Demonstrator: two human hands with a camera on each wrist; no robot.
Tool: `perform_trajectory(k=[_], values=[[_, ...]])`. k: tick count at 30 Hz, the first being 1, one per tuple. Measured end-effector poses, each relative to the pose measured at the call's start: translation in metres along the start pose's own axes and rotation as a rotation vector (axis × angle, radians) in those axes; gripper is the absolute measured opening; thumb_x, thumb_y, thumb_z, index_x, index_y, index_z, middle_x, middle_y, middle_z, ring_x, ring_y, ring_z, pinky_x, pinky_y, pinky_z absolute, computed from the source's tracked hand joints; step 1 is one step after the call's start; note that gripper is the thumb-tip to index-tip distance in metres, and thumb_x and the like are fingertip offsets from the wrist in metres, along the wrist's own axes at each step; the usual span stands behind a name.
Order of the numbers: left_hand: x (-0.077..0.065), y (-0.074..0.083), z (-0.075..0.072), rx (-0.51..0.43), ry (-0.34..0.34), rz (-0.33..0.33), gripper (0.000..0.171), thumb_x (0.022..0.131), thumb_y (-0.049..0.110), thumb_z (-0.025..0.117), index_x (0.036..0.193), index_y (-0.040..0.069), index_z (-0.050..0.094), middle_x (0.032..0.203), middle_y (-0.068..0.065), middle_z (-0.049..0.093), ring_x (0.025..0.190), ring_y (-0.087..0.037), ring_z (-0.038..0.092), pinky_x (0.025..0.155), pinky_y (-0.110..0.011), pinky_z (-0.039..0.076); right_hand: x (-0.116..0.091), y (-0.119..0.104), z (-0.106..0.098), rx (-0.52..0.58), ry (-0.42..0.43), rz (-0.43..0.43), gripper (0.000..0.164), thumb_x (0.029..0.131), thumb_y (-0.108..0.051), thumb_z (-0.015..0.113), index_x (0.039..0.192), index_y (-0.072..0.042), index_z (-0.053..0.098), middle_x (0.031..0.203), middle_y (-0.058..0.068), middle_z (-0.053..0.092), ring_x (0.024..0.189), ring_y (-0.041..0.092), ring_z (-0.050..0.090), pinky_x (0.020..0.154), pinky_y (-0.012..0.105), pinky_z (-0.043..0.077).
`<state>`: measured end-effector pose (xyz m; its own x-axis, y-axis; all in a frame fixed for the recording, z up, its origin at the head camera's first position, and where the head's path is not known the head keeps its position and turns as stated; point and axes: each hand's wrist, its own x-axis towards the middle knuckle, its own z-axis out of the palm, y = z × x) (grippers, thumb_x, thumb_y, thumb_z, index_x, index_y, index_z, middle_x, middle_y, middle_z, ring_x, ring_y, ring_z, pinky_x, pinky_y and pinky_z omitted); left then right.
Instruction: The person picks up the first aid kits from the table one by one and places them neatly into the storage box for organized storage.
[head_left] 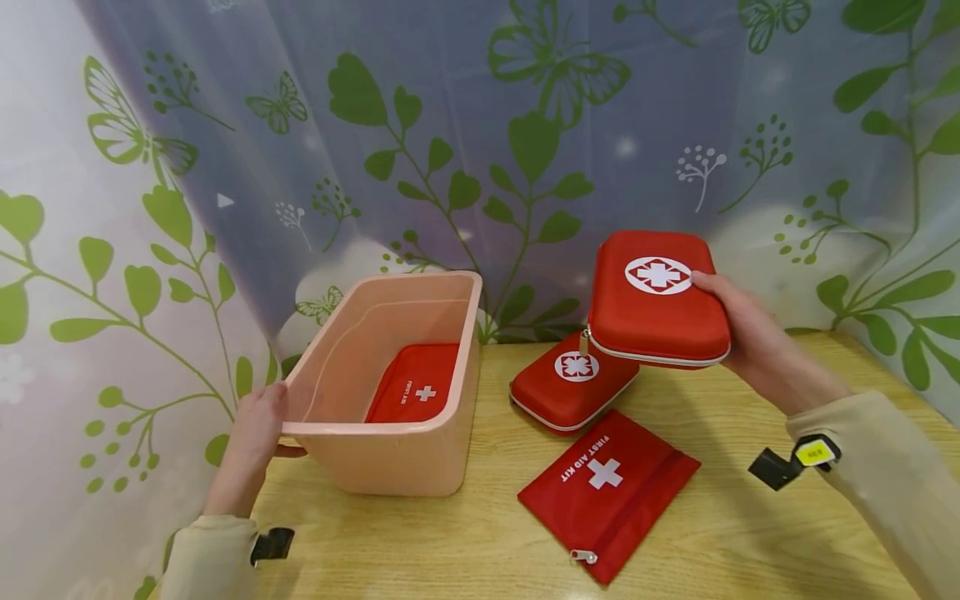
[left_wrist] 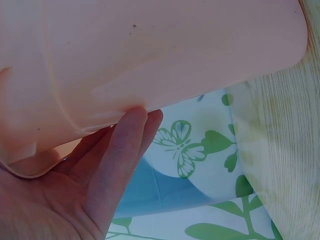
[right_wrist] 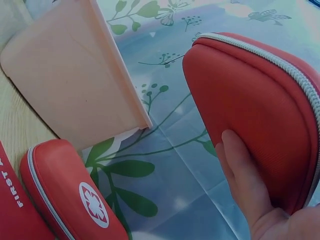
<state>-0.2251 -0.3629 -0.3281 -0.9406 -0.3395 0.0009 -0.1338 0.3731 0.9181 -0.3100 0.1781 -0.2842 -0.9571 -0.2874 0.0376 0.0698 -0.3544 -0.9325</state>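
Observation:
My right hand [head_left: 765,346] grips a red hard-shell first aid case [head_left: 658,304] by its right side, thumb on top near the white cross emblem. The case is held in the air; its underside and white zipper show in the right wrist view. At the left, my left hand [head_left: 258,425] holds the near left corner of a peach plastic bin [head_left: 405,454], its fingers around the rim in the left wrist view. Inside the bin lies a red first aid pouch [head_left: 423,375], partly hidden by the near wall. A second red case [head_left: 562,392] rests on the table beneath the held one.
In front of the second case, a flat red zip pouch [head_left: 611,492] marked FIRST AID KIT lies on the wooden table [head_left: 405,550]. Behind everything hangs a patterned curtain [head_left: 450,100], close to the bin and the table's back edge.

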Motion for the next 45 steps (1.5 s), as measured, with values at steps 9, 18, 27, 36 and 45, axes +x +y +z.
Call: perform_trajectory(k=[9,18,27,36,45], values=[[0.001,0.0,0.0,-0.01,-0.013,-0.002,0.062,0.105,0.033,0.025,0.137,-0.017,0.038,0.125,-0.04,0.047,0.079,-0.019,0.063,0.055,-0.046,0.06,0.004,0.002,0.011,0.013,-0.003,-0.01,0.068,0.1,-0.035,0.056,0.15,-0.006,0.019,0.109,-0.004,0.066,0.088,0.011,0.068,0.074,0.026,0.059],[-0.001,0.0,0.0,-0.005,-0.018,-0.009,0.062,0.104,0.034,0.025,0.138,-0.016,0.039,0.126,-0.038,0.046,0.081,-0.021,0.063,0.056,-0.045,0.061,0.007,0.008,0.019,0.018,0.008,0.012,0.043,0.1,-0.035,0.056,0.132,-0.012,0.041,0.105,-0.005,0.069,0.085,0.01,0.069,0.07,0.025,0.059],[-0.002,0.002,-0.001,0.013,-0.025,-0.007,0.062,0.105,0.034,0.023,0.141,-0.014,0.037,0.129,-0.039,0.046,0.083,-0.021,0.063,0.058,-0.044,0.061,0.009,0.01,0.026,-0.012,0.003,0.025,0.059,0.1,-0.038,0.057,0.144,-0.01,0.031,0.109,-0.006,0.066,0.088,0.009,0.067,0.073,0.025,0.058],[-0.001,0.001,0.001,-0.004,-0.003,-0.005,0.06,0.104,0.033,0.026,0.134,-0.017,0.039,0.126,-0.038,0.044,0.086,-0.028,0.062,0.055,-0.047,0.06,0.011,0.011,0.036,-0.022,-0.001,0.026,0.066,0.099,-0.039,0.057,0.148,-0.006,0.026,0.109,-0.004,0.066,0.088,0.01,0.068,0.075,0.025,0.059],[-0.001,0.001,0.0,0.009,-0.001,0.006,0.059,0.104,0.031,0.026,0.135,-0.017,0.039,0.127,-0.037,0.043,0.092,-0.035,0.06,0.055,-0.046,0.06,0.013,0.016,0.045,-0.051,-0.001,0.045,0.064,0.099,-0.04,0.057,0.146,-0.007,0.03,0.11,-0.004,0.065,0.088,0.01,0.068,0.076,0.025,0.059]])
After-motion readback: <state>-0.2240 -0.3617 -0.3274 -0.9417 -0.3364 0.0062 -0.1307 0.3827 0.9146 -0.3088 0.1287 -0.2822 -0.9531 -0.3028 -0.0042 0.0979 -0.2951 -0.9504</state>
